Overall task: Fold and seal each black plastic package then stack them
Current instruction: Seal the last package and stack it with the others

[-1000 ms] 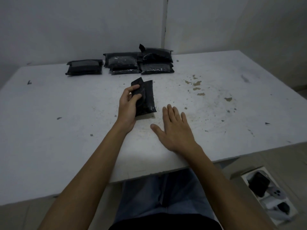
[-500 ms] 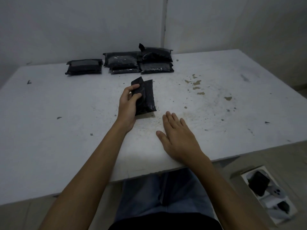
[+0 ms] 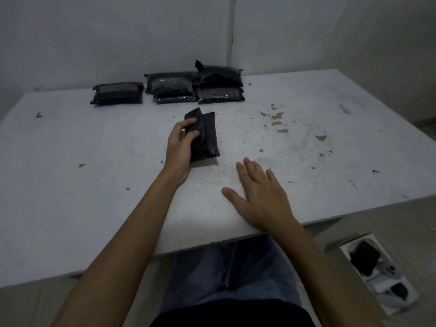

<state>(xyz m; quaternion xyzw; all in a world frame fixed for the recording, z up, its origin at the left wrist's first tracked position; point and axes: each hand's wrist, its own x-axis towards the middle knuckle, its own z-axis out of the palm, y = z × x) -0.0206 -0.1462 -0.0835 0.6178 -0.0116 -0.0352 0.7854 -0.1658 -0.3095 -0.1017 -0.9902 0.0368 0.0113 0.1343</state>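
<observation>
The left hand (image 3: 180, 147) pinches the folded flap of 1 black package (image 3: 204, 135) mid-table (image 3: 70, 185); the package's body extends right of the fingers. The right hand (image 3: 262, 197) lies flat, fingers spread, near the front edge.

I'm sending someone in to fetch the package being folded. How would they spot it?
On the white table, nearer than the black packages along the wall, one black package lies alone. Only this one is held by the left hand, a flap raised.
</observation>
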